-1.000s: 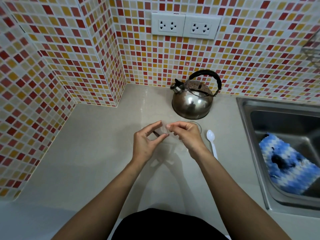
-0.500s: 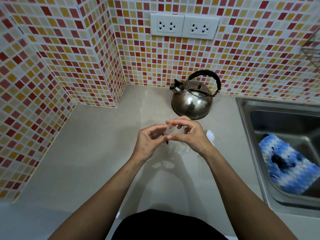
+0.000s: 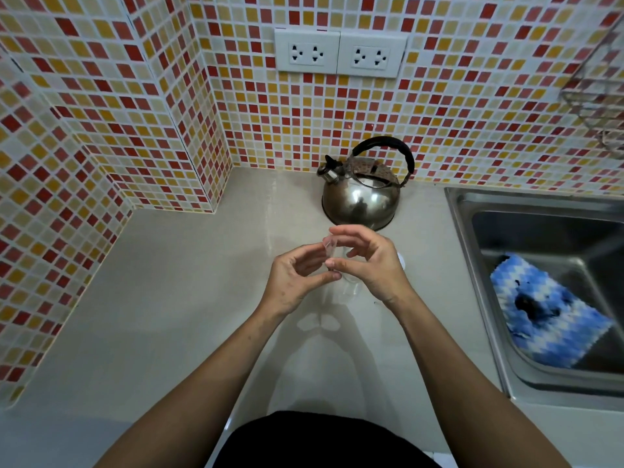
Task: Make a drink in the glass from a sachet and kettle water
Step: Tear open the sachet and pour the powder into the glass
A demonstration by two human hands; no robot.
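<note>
**Desk:** What have you got on the head view?

**Me:** Both hands are up over the middle of the counter (image 3: 169, 315). My left hand (image 3: 297, 282) and right hand (image 3: 368, 265) meet fingertip to fingertip, pinching a small clear sachet (image 3: 329, 246) between them. The right one has it from above with finger and thumb; the left grips it from the side. It's see-through and mostly hidden by fingers, so I can't tell whether it's torn open.

**Desk:** And the glass?

**Me:** The glass (image 3: 351, 285) stands on the counter directly under the hands, mostly covered by them. Only a faint clear wall shows below the right thumb. I can't tell whether anything is in it.

**Desk:** Kettle?

**Me:** The steel kettle (image 3: 359, 197) sits just behind the hands, near the tiled wall (image 3: 337, 113), black handle up, spout to the left. A bit of white spoon (image 3: 401, 260) shows just past my right hand. The sink (image 3: 472, 265) is off to the right with a blue-and-white cloth (image 3: 547, 312) lying in it.
</note>
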